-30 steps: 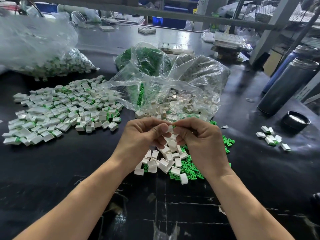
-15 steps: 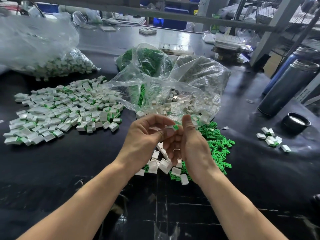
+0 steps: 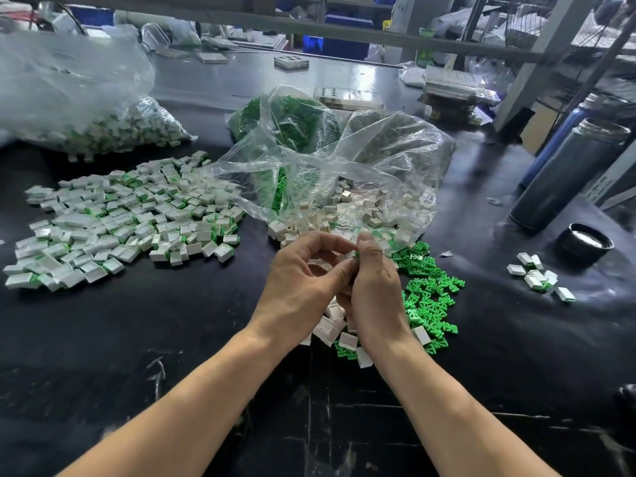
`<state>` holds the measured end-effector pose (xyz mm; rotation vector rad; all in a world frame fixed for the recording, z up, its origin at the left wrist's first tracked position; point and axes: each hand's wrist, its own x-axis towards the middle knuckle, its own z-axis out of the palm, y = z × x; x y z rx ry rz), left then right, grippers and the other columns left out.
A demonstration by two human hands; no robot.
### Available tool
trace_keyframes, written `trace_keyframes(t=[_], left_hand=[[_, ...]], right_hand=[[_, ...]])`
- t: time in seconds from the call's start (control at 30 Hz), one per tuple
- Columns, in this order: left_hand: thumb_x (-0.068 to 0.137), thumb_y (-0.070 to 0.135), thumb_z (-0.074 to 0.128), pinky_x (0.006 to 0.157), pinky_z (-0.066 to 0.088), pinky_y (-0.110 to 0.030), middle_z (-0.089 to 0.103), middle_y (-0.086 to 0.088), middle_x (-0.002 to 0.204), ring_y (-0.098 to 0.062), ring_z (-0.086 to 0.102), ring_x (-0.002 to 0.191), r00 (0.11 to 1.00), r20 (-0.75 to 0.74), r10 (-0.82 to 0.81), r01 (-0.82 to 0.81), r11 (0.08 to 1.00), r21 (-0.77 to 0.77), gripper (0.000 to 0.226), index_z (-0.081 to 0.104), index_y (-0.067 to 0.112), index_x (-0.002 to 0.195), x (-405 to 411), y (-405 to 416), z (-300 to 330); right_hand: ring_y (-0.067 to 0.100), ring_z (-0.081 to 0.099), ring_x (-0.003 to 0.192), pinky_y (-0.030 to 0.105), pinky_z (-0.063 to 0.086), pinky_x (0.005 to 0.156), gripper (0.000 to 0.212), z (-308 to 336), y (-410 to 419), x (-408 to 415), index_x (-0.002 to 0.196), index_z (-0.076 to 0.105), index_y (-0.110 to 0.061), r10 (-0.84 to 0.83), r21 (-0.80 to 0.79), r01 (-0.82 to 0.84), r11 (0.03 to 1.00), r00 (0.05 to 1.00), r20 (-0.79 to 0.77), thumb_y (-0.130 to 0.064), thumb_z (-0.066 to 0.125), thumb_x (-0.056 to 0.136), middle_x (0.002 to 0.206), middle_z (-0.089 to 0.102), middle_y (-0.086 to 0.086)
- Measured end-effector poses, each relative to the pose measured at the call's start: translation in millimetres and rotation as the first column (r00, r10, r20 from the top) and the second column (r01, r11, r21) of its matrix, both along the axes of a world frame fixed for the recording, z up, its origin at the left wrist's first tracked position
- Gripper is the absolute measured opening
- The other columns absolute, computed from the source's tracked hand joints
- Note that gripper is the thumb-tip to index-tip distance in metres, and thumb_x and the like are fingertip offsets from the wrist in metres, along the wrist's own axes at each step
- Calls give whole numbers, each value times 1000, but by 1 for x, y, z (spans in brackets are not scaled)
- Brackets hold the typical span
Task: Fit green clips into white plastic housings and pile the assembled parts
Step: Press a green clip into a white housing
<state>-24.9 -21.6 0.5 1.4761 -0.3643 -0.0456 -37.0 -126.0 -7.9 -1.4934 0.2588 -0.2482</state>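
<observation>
Both hands meet above the middle of the black bench (image 3: 103,339), just nearer the camera than the clear bag of white housings (image 3: 361,187), which serves as the landmark here. The left hand (image 3: 303,287) has its fingers and thumb curled, pinching a small white housing (image 3: 346,257) at the fingertips; the right hand (image 3: 373,287) stands thumb-up against it, its thumb tip pressing where a sliver of green clip (image 3: 357,253) shows between the two hands. The piece is mostly hidden by the fingers, so its long axis and which way its open end points cannot be told.

Under the hands, on the near side of the bag, lie loose white housings (image 3: 330,328) tumbled at all angles. The loose green clips (image 3: 430,297) spread to the right of these, below the bag's right corner, also pointing every way. The pile of assembled parts (image 3: 127,222) lies flat on the bench well to the left of the bag, most with their broad white faces up and green edges showing. A few more assembled parts (image 3: 537,277) sit far to the right of the bag, near a black lid (image 3: 585,241) and a dark flask (image 3: 568,173). Behind the bag rests a bag of green clips (image 3: 289,115).
</observation>
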Motion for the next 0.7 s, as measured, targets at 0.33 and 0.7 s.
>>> trace_keyframes(t=[0.33, 0.7], left_hand=[[88, 11, 79, 67, 54, -16, 76, -3, 91, -9, 73, 77, 997, 43, 57, -58, 998, 25, 6, 76, 13, 93, -3, -3, 1], [89, 12, 79, 70, 55, -17, 76, 0, 91, -11, 74, 80, 997, 44, 58, -59, 998, 18, 5, 76, 14, 92, -4, -1, 1]], right_hand=[[34, 71, 105, 56, 54, 98, 70, 0, 1, 3, 99, 75, -11, -94, -86, 92, 992, 995, -19, -65, 32, 87, 103, 76, 14], [27, 74, 100, 51, 56, 96, 59, 2, 2, 0, 90, 77, -19, -102, -95, 102, 990, 995, 9, -56, 32, 92, 97, 78, 10]])
